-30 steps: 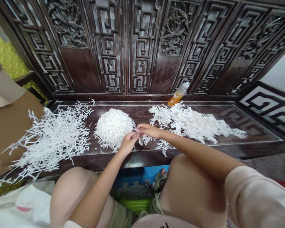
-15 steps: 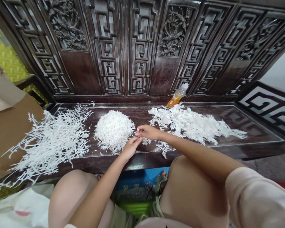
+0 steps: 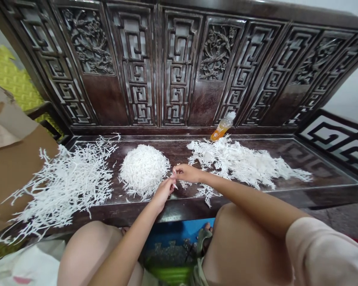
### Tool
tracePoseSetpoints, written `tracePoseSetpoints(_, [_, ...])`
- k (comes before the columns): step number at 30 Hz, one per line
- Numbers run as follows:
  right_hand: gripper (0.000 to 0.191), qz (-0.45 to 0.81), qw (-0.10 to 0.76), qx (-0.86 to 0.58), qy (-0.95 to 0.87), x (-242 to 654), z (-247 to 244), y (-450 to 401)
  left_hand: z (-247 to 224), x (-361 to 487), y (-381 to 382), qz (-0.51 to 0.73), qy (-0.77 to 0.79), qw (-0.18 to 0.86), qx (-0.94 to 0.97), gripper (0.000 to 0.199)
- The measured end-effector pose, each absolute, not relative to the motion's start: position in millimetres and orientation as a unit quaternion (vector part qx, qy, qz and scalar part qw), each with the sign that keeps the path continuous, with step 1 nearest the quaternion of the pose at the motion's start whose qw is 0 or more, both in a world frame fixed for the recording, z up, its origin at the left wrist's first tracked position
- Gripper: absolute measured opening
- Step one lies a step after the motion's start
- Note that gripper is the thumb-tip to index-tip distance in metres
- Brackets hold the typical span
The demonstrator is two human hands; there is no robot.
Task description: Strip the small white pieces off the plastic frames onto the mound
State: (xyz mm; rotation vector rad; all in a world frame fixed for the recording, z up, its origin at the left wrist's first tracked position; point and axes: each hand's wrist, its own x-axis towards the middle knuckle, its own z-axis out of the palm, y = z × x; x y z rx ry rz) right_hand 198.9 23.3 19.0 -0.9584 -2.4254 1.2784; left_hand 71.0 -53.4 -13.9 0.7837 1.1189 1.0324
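My left hand and my right hand meet over the bench seat, thumbs and fingertips pinched together. A small white branched piece shows at the fingertips, mostly covered by them. Just left of the hands is a round mound of short white slivers. Beyond my right hand lies a heap of white branched clusters, with a loose cluster near the front edge. Farther left spreads a tangled pile of long, bare white branched stems.
The dark wooden bench has a carved lattice back. Against it leans a bottle of orange drink. Brown cardboard stands at the left end, and a white bag lies low beside my knee.
The view has tilted up slightly, so everything sits lower. My left hand has turned and curled its fingers more, and a white tip now sticks out beside it.
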Motion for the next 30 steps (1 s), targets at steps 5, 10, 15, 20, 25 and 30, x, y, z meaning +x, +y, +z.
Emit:
tracePoseSetpoints(5, [0.037, 0.424, 0.107, -0.336, -0.834, 198, 26, 27, -21, 74, -53, 0.506, 0.514, 0.587, 0.367, 0.016])
tracePoseSetpoints(10, [0.037, 0.398, 0.114, -0.344, -0.842, 193, 33, 25, -22, 82, -53, 0.534, 0.512, 0.552, 0.385, 0.017])
tracePoseSetpoints(15, [0.029, 0.24, 0.119, -0.401, -0.876, 216, 38, 44, 1, 78, -67, 0.542, 0.504, 0.531, 0.413, 0.017])
tracePoseSetpoints(20, [0.028, 0.144, 0.159, -0.528, -0.822, 274, 45, 67, 27, 40, -66, 0.55, 0.533, 0.454, 0.456, 0.019])
tracePoseSetpoints(25, [0.024, 0.292, 0.186, -0.484, -0.803, 265, 42, 51, 14, 0, -31, 0.473, 0.691, 0.297, 0.458, 0.016])
tracePoseSetpoints(30, [0.006, 0.516, 0.202, -0.438, -0.708, 222, 38, 34, -11, -5, -23, 0.344, 0.757, 0.062, 0.552, 0.034])
